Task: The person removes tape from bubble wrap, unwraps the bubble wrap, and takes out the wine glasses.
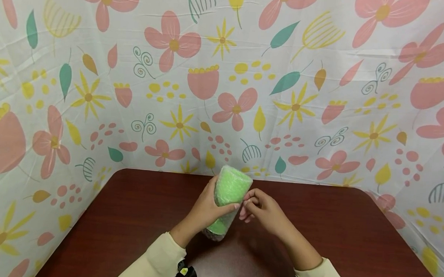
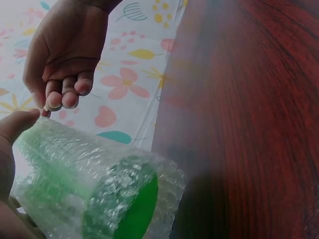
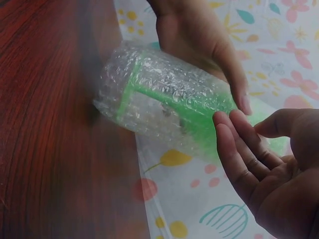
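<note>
Nearest you, short of both grips, are your cream fabric sleeves [image 1: 159, 252]. Beyond them, your left hand [image 1: 206, 209] is clamped round the green cylindrical object [image 1: 233, 185] sheathed in clear bubble wrap [image 2: 104, 144]; it tilts in that grip, upper end leaning right. Just right of it, your right hand [image 1: 263, 209] has thumb and fingertips close together at the side of the wrap; I cannot tell whether they pinch it. Working that side seems the step in hand: steady the left grip without crushing the bubbles, draw the wrap along the curve rather than tugging outward, and hold your left thumb clear. Below both grips spreads the reddish-brown wood-grain counter [image 1: 138, 217]; beyond hangs white flower-printed cloth [image 1: 193, 131].
</note>
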{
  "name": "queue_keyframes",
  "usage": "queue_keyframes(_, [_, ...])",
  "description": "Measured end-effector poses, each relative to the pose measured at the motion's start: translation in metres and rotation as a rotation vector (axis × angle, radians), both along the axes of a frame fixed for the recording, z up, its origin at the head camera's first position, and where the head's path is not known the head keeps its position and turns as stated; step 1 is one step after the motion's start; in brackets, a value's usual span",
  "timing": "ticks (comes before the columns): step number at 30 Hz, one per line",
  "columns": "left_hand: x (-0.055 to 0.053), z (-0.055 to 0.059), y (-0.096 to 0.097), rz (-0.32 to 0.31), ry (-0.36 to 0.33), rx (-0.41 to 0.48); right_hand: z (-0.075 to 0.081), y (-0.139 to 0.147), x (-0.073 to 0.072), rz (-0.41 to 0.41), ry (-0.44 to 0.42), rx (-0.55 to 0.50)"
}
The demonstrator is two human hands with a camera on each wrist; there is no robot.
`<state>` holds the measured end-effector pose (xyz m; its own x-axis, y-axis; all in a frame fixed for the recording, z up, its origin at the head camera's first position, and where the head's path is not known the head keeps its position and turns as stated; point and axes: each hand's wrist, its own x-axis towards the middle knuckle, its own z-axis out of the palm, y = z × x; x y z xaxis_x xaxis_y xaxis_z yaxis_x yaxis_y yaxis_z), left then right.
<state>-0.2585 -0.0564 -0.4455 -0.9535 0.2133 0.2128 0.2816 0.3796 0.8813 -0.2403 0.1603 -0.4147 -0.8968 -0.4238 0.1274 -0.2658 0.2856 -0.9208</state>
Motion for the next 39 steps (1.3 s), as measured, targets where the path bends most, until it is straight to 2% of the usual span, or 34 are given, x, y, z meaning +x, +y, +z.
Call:
queue_keyframes(11, [0.0008,0.0027,-0.0020,-0.043,-0.014,0.003,0.0021,0.0022,0.0000,-0.035,0.015,0.012])
queue_keyframes(24, [0.0006,0.0040,-0.0019,0.076,0.053,0.010,0.0018,0.0034,0.0004,-0.058,-0.017,0.038])
queue_keyframes(33, [0.0007,0.0045,-0.0011,0.104,0.053,0.009,0.0046,0.0013,-0.0003,-0.084,-0.040,0.048])
queue_keyframes(39, [0.0011,0.0032,-0.0009,0.085,0.056,0.006,0.0034,0.0034,0.0000,-0.030,-0.045,0.036])
